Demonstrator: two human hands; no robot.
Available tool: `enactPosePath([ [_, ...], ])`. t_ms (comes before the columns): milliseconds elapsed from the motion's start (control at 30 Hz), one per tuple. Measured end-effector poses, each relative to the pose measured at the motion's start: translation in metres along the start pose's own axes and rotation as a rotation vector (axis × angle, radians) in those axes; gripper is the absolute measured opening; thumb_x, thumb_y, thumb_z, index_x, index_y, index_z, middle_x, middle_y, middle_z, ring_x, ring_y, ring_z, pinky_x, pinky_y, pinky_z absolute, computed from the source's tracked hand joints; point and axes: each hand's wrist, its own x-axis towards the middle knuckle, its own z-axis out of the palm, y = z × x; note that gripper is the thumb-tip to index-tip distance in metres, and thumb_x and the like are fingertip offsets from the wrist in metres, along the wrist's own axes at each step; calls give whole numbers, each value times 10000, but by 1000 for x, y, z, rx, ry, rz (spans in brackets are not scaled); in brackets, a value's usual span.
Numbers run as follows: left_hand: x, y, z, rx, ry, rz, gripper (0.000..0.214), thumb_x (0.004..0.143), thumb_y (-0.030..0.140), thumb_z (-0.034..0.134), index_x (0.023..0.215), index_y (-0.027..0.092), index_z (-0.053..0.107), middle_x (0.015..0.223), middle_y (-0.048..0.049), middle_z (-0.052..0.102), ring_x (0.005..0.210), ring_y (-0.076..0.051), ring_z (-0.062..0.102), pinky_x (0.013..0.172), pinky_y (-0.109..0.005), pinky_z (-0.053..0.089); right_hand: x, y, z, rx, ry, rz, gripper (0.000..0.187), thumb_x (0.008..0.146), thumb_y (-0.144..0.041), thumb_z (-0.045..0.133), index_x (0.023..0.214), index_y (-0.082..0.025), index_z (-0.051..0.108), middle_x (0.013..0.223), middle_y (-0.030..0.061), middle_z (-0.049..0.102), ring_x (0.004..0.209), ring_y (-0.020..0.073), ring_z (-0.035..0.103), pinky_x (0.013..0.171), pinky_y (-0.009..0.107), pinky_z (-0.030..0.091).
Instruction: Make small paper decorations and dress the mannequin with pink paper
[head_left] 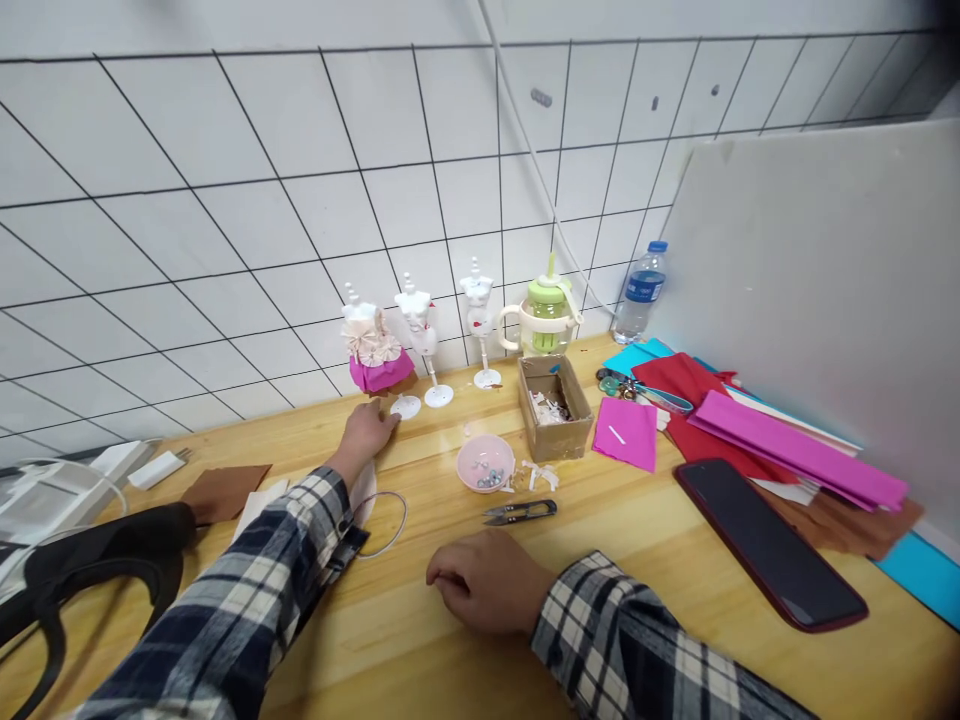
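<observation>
My left hand [366, 437] reaches to the back of the table, thumb and fingers apart at the left edge of a small dress form's round white base. This dress form [373, 340] wears a cream ruffled top and a magenta skirt with a brown lower edge. Two bare white dress forms, one in the middle [420, 325] and one on the right [478, 305], stand beside it. My right hand [491, 582] rests loosely curled on the table, with nothing visible in it. Thread snips [521, 512] lie just beyond it, near a pink bowl [469, 470] with small shiny beads.
A cardboard box [559, 440] holds white scraps; a green-lidded cup [547, 310] stands behind it. Rightward are a magenta cloth square [626, 433], folded fabrics [795, 445], a phone [772, 540] and a water bottle [643, 295]. A black strap-like object [112, 555] and white adapter [156, 470] lie left.
</observation>
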Motion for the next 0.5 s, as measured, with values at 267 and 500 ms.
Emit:
enactPosePath([
  [267, -102, -21, -37, 41, -66, 168, 330, 848, 466, 481, 953, 221, 675, 1078, -92, 664, 1029, -288, 592, 865, -376, 437, -2, -2, -1, -25, 39, 1, 212, 818, -184, 509, 932, -217, 685, 848, -7, 738, 747, 139, 662, 667, 231, 405],
  [500, -191, -22, -43, 13, -93, 412, 218, 852, 424, 536, 828, 221, 613, 974, -51, 641, 923, -235, 583, 830, -373, 426, -6, -6, 0, -82, 57, -46, 199, 832, -167, 506, 926, -217, 675, 871, -9, 731, 786, 138, 660, 694, 234, 415],
])
